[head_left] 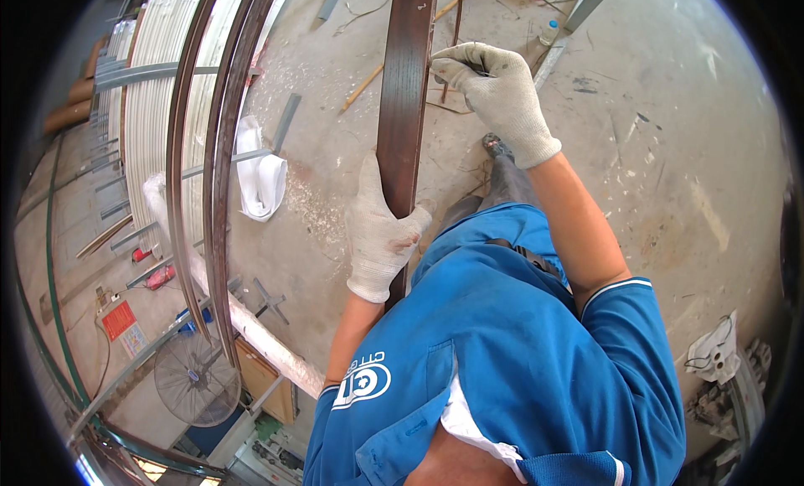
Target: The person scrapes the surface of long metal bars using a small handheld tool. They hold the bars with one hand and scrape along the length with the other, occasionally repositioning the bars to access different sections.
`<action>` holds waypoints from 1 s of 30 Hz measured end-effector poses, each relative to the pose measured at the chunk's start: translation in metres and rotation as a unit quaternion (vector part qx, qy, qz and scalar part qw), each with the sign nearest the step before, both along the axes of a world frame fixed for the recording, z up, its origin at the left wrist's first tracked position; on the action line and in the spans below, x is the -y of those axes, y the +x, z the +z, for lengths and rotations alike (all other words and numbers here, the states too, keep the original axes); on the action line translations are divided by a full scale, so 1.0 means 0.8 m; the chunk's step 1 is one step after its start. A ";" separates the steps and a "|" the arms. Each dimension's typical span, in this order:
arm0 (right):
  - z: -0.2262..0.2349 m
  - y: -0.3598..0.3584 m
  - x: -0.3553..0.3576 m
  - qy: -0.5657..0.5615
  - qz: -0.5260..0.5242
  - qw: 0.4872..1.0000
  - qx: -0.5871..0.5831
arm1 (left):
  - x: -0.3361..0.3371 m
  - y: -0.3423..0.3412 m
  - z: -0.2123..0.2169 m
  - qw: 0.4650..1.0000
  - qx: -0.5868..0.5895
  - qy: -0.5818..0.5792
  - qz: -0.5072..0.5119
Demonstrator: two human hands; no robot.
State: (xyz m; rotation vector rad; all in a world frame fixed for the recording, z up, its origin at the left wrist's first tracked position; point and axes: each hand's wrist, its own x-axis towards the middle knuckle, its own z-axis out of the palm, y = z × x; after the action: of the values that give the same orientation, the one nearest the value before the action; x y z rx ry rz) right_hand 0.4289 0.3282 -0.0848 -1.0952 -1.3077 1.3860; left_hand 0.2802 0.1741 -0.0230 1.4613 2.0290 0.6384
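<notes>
A long, dark brown wood-grain board or profile (405, 92) runs up and away from my body. My left hand (381, 226), in a whitish knitted glove with reddish-brown stains, is wrapped round its lower part, thumb on the right edge and fingers along the left. Beside the board's right edge, higher up, my right hand (494, 88), gloved alike, has thumb and fingertips pinched together. Whatever lies between those fingertips is too small to make out. A thin dark strip (457, 33) hangs just beyond them.
Long brown profiles (222, 151) and stacked white lengths (155, 92) lie on a metal rack at left. A white roll (261, 176) sits on the dusty floor near a wooden stick (362, 90). A plastic bottle (549, 32) stands far right; a fan (197, 381) is lower left.
</notes>
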 end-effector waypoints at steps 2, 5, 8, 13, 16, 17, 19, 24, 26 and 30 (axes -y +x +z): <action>-0.003 -0.003 -0.001 0.014 -0.028 0.999 -0.006 | -0.001 0.004 0.002 1.000 -0.014 -0.022 0.016; -0.002 -0.004 -0.005 0.085 -0.046 0.994 0.048 | -0.002 0.008 0.000 0.997 -0.038 -0.054 0.034; 0.004 0.001 -0.005 0.101 -0.044 0.974 0.197 | 0.000 0.012 -0.004 0.996 -0.079 -0.037 0.026; 0.006 0.000 0.000 0.114 -0.054 0.972 0.198 | 0.001 0.013 -0.007 0.997 -0.063 -0.036 0.021; -0.003 -0.002 0.002 0.021 -0.014 0.999 0.024 | 0.000 0.010 -0.007 0.998 -0.056 -0.018 0.014; -0.007 -0.001 0.002 -0.030 0.006 0.998 -0.058 | 0.000 0.010 -0.007 0.998 -0.053 -0.023 0.013; -0.013 0.004 0.002 -0.091 0.048 0.985 -0.138 | 0.000 0.008 -0.007 0.998 -0.049 -0.033 0.011; -0.019 0.019 -0.001 -0.141 0.115 0.965 -0.188 | 0.001 0.008 -0.004 0.999 -0.004 -0.044 0.028; -0.017 0.021 -0.002 -0.149 0.098 0.969 -0.169 | 0.001 0.007 -0.003 1.000 -0.004 -0.023 0.019; -0.009 0.016 -0.001 -0.124 0.005 0.985 -0.121 | 0.001 0.007 0.001 0.999 -0.039 -0.012 0.009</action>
State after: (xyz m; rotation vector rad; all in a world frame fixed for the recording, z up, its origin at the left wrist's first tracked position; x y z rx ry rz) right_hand 0.4416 0.3290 -0.0921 -1.0445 -0.9866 1.6657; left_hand 0.2859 0.1736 -0.0225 1.4774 2.1032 0.5706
